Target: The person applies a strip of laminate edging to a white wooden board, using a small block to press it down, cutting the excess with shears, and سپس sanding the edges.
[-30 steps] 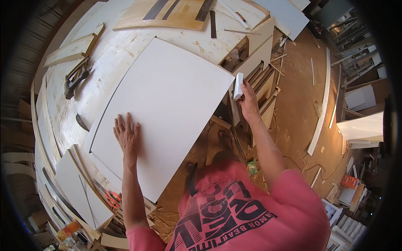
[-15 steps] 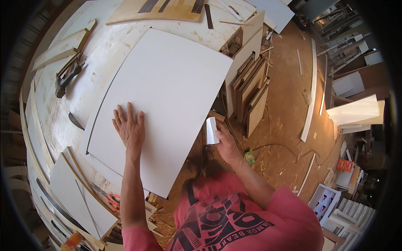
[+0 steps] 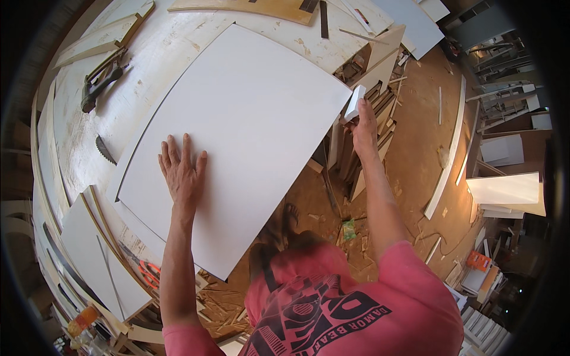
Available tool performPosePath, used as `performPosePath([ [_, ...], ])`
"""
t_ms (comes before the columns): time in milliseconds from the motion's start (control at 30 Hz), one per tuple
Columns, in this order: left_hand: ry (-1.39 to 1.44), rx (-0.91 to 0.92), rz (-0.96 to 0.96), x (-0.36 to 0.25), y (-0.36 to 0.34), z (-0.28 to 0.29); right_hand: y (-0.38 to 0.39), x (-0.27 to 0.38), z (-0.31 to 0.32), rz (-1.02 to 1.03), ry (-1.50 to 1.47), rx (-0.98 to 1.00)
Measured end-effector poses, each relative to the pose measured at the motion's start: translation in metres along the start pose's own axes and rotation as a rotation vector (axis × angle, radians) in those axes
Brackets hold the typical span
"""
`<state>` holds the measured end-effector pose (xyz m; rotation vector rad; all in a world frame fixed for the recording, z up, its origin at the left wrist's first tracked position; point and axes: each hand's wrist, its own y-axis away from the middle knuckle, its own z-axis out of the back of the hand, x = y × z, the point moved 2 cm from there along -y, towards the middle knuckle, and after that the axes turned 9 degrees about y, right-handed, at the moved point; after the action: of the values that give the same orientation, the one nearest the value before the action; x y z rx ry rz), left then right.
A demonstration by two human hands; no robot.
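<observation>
Pressing my left hand (image 3: 181,172) flat, fingers spread, on the white panel (image 3: 237,130), I pin it to the counter (image 3: 89,136). Its near corner overhangs the edge; if my palm lifts, I judge it could tip or slide off. My right grip (image 3: 362,121) is closed around a small white block (image 3: 354,102) at the panel's right edge. No containers show; a saw blade (image 3: 104,149) pokes up beyond.

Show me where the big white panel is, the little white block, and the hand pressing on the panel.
white panel (image 3: 249,118), head view, bare middle of its top face.
white block (image 3: 355,102), head view, its broad face, above the right hand's fingers.
left hand (image 3: 181,172), head view, back of the hand, flat on the panel.
</observation>
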<state>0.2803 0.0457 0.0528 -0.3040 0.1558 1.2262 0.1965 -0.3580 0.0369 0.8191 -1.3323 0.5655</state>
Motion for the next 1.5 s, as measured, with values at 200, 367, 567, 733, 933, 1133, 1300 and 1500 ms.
performPosePath([
  [200,-0.017,0.009,-0.008,0.001,0.001,-0.001,0.079,-0.005,-0.008,-0.108,0.089,0.16],
  [367,0.006,-0.048,-0.023,0.002,0.004,-0.007,0.205,-0.03,-0.049,-0.119,0.209,0.336],
  [567,0.066,-0.091,-0.014,0.006,0.003,-0.012,0.314,-0.048,-0.093,-0.052,0.231,0.547],
  [733,0.073,-0.027,-0.181,0.029,0.017,-0.005,0.359,-0.066,-0.115,-0.18,0.08,0.489],
  [933,0.088,-0.064,-0.192,0.035,0.039,-0.003,0.422,-0.082,-0.144,-0.17,0.056,0.499],
  [1133,0.104,-0.073,-0.179,0.033,0.044,-0.002,0.432,-0.079,-0.147,-0.031,0.229,0.639],
  [1300,0.109,-0.052,-0.167,0.035,0.045,0.001,0.428,-0.078,-0.146,-0.017,0.252,0.553],
  [1500,0.115,-0.041,-0.164,0.034,0.045,0.003,0.355,-0.067,-0.123,-0.12,-0.018,0.152],
])
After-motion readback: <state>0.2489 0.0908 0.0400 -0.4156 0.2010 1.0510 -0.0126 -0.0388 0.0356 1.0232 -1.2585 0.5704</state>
